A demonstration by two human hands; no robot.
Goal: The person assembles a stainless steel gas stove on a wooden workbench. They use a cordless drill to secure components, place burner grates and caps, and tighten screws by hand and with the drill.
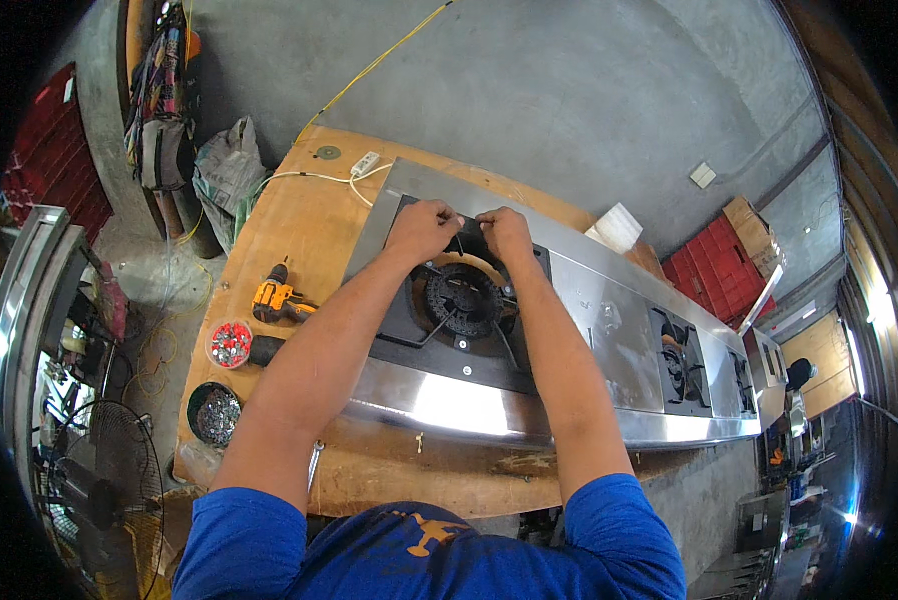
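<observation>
Hands [464,228] pinching a small black part [466,238] together at the burner's [464,298] far edge, steadying it against the stainless stove [609,320].

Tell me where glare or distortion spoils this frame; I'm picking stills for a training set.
Head view: strong glare on the steel stove top's front edge and lens flare at lower right; fisheye bends the wooden table edges toward the rim; corners vignette black; both hands, left hand and right hand, look sharp.

Whatever the left hand [421,228] and right hand [506,232] pinch at the burner's [464,298] far edge stays hidden under the fingers, too small to tell.
</observation>
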